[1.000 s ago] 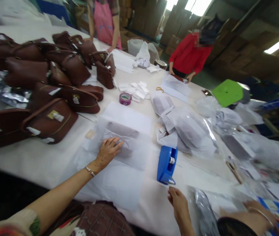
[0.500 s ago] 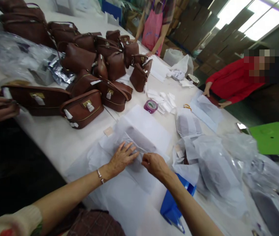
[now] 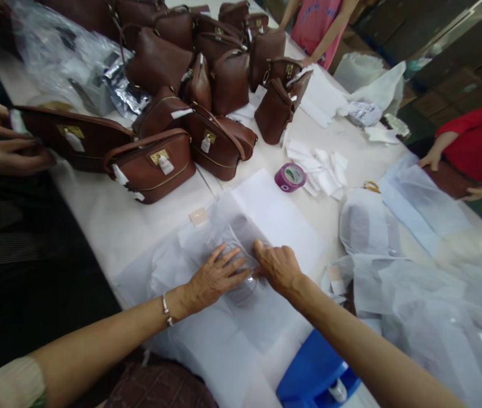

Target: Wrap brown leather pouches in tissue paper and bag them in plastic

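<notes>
A bundle of thin white tissue paper (image 3: 207,238) lies in front of me, with a dark shape showing through it. My left hand (image 3: 215,277) presses flat on this wrapping, fingers spread. Close to its fingertips, my right hand (image 3: 278,266) is closed, with its fingers curled and pinched against the paper. A small shiny spot shows between the two hands; what my right fingers hold is too small to make out. Under the bundle's far side lies a stack of white paper (image 3: 277,209). A blue tape dispenser (image 3: 312,365) stands below my right forearm.
Many brown handbags (image 3: 156,164) fill the table's far left. Another person's hands (image 3: 7,139) hold one bag at the left edge. A purple tape roll (image 3: 290,177) sits beside white paper slips (image 3: 321,170). Tissue-wrapped bags (image 3: 368,224) lie right. A red-sleeved person (image 3: 478,141) handles a brown item.
The view has turned and come closer. My right hand has moved in against the wrapping beside my left fingertips. My left hand stays spread on the bundle.
</notes>
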`<state>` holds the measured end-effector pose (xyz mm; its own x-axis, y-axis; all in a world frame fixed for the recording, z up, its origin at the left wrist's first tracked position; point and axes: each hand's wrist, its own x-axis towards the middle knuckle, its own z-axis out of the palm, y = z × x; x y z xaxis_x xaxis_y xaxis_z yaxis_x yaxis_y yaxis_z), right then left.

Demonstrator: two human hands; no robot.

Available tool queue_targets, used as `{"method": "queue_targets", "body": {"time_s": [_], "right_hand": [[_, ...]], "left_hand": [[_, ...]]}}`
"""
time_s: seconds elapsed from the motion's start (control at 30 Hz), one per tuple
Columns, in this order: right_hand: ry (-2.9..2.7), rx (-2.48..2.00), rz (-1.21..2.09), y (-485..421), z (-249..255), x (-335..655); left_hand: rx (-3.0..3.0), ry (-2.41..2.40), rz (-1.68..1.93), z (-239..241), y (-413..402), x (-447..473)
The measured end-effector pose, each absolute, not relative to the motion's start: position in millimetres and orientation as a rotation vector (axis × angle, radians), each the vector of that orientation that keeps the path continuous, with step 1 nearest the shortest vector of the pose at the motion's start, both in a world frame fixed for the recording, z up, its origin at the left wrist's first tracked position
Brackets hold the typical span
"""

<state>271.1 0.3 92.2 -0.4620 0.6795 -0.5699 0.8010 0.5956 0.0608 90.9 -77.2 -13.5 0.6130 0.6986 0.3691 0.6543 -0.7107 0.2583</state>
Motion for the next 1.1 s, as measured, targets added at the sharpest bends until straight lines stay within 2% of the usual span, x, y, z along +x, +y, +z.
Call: {"method": "queue_targets", "body": {"time_s": [0.13,0.2,0.3,0.37,0.43,0.53,0.63,0.73,0.87,1.1], "right_hand": [[2.378,1.050,-0.328,36,97,302],[2.418,1.141,-0.254,45,102,331],[2.492,1.715,-0.120,21,110,385],[2.424,2.285,-0.200,-31,115,420],[2.098,2.773,-0.375,-103,117,444],[1.336,3.136,-0.701,-218,110,456],[0.703,3.330,-1.105,-296,87,447],[0.419,3.468,-1.384,-322,61,429],[0.333,3.602,-1.455,-322,45,409],[0.338,3.823,-1.409,-317,50,395]], "left_hand": [[2.736,1.153,0.651,-10,-76,90],[2.747,1.147,0.648,-11,-75,90],[2.737,1.146,0.658,-12,-73,90],[2.715,1.142,0.664,-10,-72,90],[2.689,1.135,0.692,-7,-70,90],[2.651,1.136,0.772,-2,-66,88],[2.667,1.093,0.796,0,-60,86],[2.739,1.020,0.750,0,-58,84],[2.809,1.000,0.694,4,-59,80],[2.893,1.062,0.631,12,-66,77]]}}
